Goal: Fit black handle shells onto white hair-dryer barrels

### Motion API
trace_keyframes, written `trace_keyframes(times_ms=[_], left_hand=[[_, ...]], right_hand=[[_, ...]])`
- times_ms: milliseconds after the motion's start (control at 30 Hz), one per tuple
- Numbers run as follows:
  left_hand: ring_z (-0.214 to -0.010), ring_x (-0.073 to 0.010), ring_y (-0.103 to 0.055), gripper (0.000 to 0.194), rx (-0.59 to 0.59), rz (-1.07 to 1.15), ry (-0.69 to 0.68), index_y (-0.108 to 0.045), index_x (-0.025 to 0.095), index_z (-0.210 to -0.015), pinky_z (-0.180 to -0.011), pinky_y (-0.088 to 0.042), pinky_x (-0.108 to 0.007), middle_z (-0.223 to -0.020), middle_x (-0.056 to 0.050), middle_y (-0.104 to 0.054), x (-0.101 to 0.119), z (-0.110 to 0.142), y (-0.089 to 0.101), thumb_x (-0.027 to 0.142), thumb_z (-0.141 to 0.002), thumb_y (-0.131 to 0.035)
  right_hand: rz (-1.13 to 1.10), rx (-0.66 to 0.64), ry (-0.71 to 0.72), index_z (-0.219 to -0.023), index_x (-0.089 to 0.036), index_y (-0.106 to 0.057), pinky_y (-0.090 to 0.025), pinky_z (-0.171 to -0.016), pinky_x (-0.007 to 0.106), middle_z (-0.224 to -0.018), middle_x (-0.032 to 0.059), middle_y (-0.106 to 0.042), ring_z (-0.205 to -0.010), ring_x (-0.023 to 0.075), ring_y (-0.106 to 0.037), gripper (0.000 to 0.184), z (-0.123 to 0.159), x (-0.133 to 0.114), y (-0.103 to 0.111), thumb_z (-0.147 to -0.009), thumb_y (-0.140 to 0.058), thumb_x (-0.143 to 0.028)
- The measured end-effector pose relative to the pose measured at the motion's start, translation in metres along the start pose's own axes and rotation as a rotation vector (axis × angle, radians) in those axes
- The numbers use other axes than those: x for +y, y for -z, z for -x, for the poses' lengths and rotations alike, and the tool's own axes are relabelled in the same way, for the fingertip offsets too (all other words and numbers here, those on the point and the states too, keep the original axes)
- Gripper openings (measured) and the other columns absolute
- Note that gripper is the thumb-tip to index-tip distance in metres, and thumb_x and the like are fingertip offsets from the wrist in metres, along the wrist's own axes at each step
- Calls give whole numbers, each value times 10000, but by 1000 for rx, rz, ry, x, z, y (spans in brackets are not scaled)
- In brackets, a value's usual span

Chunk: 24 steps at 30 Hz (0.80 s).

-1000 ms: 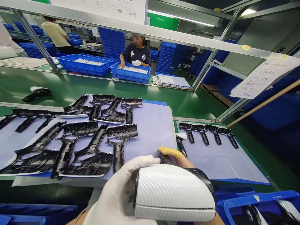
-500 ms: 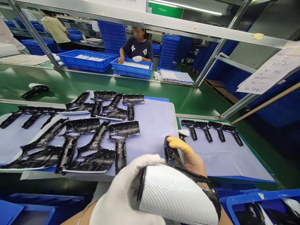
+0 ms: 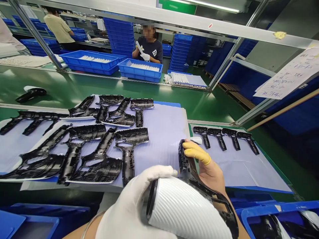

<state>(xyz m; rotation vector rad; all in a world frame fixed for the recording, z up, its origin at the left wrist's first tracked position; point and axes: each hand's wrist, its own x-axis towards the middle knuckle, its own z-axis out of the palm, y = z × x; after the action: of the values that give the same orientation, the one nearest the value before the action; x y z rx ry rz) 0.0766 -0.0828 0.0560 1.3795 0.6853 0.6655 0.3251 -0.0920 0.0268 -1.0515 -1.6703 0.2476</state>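
Close to me, both hands hold one black plastic housing half with a handle and a ribbed white outer face (image 3: pixel 186 205). My left hand (image 3: pixel 134 202), in a white glove, is wrapped round the wide end of the housing half. Yellow finger covers are on my right hand (image 3: pixel 206 162), which grips the black handle from the right. Beyond my left hand, several similar black housing halves (image 3: pixel 128 142) lie inside-up on a pale sheet (image 3: pixel 166 126). To the right, a row of several more (image 3: pixel 234 134) rests on another sheet, with a white-faced piece (image 3: pixel 198 140) near my right fingers.
A blue bin (image 3: pixel 274 209) with more housing parts stands at lower right, another blue bin (image 3: pixel 32 225) at lower left. A metal frame bar (image 3: pixel 174 26) crosses above the green bench (image 3: pixel 164 93). Opposite, a co-worker (image 3: pixel 149 43) handles a white strip behind blue trays (image 3: pixel 139 71).
The held housing half and my right hand have shifted slightly to the right, the handle turning a little. The co-worker across the bench has lifted a white strip from the tray.
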Motion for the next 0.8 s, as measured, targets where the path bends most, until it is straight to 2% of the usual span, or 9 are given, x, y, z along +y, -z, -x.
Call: trace_keyframes(times_ms=[133, 233, 300, 400, 467, 533, 633, 733, 800], left_hand=[[-876, -258, -692, 797, 38, 21, -12, -599, 270, -1282, -914, -569, -382, -1150, -91, -675, -2, 1, -2, 413, -561, -906], [-955, -288, -699, 777, 38, -5, 6, -623, 262, -1266, -928, -572, -386, -1187, -104, -678, 4, 1, -3, 402, -559, -915], [-1058, -311, -686, 737, 39, -33, 0, -651, 277, -1238, -950, -567, -383, -1247, -102, -671, 6, 1, -4, 392, -562, -921], [-1144, -293, -667, 683, 87, -86, -94, -684, 347, -1169, -1033, -524, -366, -1271, -41, -685, 4, 2, -5, 335, -538, -945], [-1143, -275, -674, 720, 116, -142, -174, -676, 394, -1159, -1061, -504, -351, -1252, -4, -702, -1, 2, -4, 269, -508, -959], [-1125, -286, -687, 764, 73, -189, -251, -664, 401, -1180, -1040, -522, -356, -1240, -9, -713, -7, -1, -1, 228, -497, -958], [-1098, -334, -699, 769, -23, -201, -325, -675, 351, -1189, -986, -561, -394, -1222, -59, -727, -12, -6, 5, 222, -484, -954], [-1079, -316, -711, 767, -13, -137, -270, -657, 381, -1195, -950, -580, -382, -1225, -35, -724, -8, -7, 5, 201, -508, -943], [-982, -269, -741, 771, -18, -41, -139, -644, 386, -1196, -880, -606, -331, -1153, -6, -741, -1, -7, 2, 191, -512, -941]], right_hand=[[23, -14, 37, -1258, -283, -622, -497, -1082, 534, -1279, 87, -675, -1300, 329, -563, 449, -2, -1, 3, -847, -708, -126], [71, 20, 40, -1267, -298, -625, -454, -1111, 562, -1341, 78, -629, -1347, 343, -506, 490, -1, -5, 5, -829, -705, -94], [153, 115, 35, -1254, -336, -649, -392, -1138, 594, -1397, 52, -565, -1361, 347, -464, 523, 0, -10, 6, -810, -705, -64], [284, 268, 54, -1219, -399, -688, -352, -1128, 605, -1380, 28, -525, -1271, 319, -477, 549, 3, -18, 6, -807, -683, -37], [328, 311, 82, -1217, -426, -691, -356, -1111, 594, -1337, 30, -537, -1227, 303, -477, 576, 5, -22, 6, -808, -671, -20], [349, 323, 105, -1218, -443, -687, -360, -1102, 596, -1320, 30, -541, -1225, 307, -473, 584, 6, -24, 7, -810, -677, -24], [371, 325, 104, -1211, -445, -688, -387, -1078, 602, -1326, 32, -537, -1224, 324, -482, 545, 6, -25, 7, -827, -680, -58], [377, 322, 89, -1218, -442, -684, -367, -1085, 624, -1355, 27, -532, -1228, 336, -472, 535, 6, -24, 6, -829, -682, -75], [378, 308, 93, -1231, -433, -678, -353, -1090, 630, -1376, 25, -527, -1227, 338, -463, 547, 5, -22, 6, -814, -697, -81]])
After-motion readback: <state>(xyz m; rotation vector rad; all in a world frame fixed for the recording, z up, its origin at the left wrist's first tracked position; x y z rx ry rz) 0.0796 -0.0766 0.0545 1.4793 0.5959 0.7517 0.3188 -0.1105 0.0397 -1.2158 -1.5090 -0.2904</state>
